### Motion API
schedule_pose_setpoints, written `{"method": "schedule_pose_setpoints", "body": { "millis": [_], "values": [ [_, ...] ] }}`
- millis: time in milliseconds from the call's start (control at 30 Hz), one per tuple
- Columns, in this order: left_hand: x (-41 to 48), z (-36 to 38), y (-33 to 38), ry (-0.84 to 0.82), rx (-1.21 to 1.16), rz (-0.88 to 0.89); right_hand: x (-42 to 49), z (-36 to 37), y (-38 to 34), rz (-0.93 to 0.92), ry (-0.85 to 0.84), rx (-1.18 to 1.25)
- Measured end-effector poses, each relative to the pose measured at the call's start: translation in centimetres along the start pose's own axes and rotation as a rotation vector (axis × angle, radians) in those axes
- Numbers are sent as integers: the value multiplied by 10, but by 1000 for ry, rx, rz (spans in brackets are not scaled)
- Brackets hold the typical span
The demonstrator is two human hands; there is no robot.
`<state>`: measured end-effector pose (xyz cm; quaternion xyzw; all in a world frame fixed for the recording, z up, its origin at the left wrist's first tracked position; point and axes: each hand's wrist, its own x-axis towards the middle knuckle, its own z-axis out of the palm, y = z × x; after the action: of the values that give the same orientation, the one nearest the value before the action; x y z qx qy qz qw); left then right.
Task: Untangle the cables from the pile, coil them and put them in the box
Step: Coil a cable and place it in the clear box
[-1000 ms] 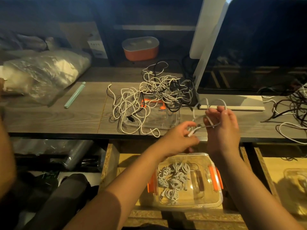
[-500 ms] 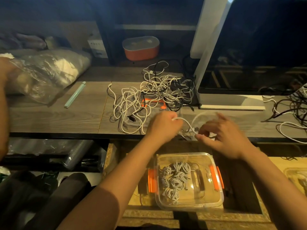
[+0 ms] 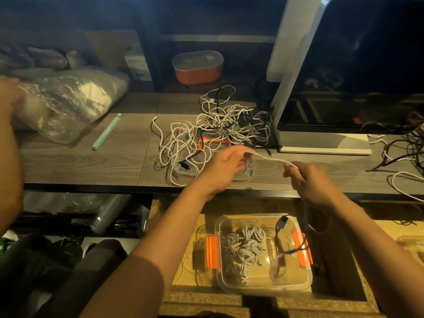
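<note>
Cable (image 3: 268, 158), white and thin, is held in a shallow sag between the two hands above the front edge of the desk (image 3: 91, 166). One end is pinched by the left hand (image 3: 226, 165) and the run is gripped in the curled fingers of the right hand (image 3: 308, 181), below which the rest is too blurred to be followed. It is judged light, limp and fairly smooth, so it is best taken near a plug or in short spans, and loops are likely to spring open if let go. The pile (image 3: 218, 134) lies at twelve o'clock from the hands, beside the base of a monitor (image 3: 367, 65). The box (image 3: 296, 278), clear with orange clasps, stands lower at six o'clock and is part filled with coiled cables (image 3: 245, 251). A plastic bag (image 3: 68, 99) is seen at ten o'clock and a second tangle (image 3: 408, 157) at three o'clock. The wood-grain top is flat, and little grip is expected from it.
</note>
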<state>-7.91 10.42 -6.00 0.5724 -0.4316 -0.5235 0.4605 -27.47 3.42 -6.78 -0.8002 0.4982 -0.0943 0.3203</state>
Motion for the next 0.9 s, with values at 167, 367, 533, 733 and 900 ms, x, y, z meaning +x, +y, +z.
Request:
{"method": "schedule_pose_setpoints", "body": {
  "millis": [167, 367, 533, 733, 900],
  "values": [
    [13, 47, 11, 163, -440, 43, -3, 43, -21, 3, -380, 19],
    [32, 35, 12, 319, -197, -13, -19, 61, -37, 105, -492, 514],
    [34, 32, -13, 314, 1080, 189, -10, 40, -34, -25, -480, 195],
    [31, 24, -30, 194, 1234, 100, -1, 10, -15, 105, -20, 97],
    [17, 36, -35, 23, 1203, 137, -2, 6, -9, 58, 208, -97]
  ]
}}
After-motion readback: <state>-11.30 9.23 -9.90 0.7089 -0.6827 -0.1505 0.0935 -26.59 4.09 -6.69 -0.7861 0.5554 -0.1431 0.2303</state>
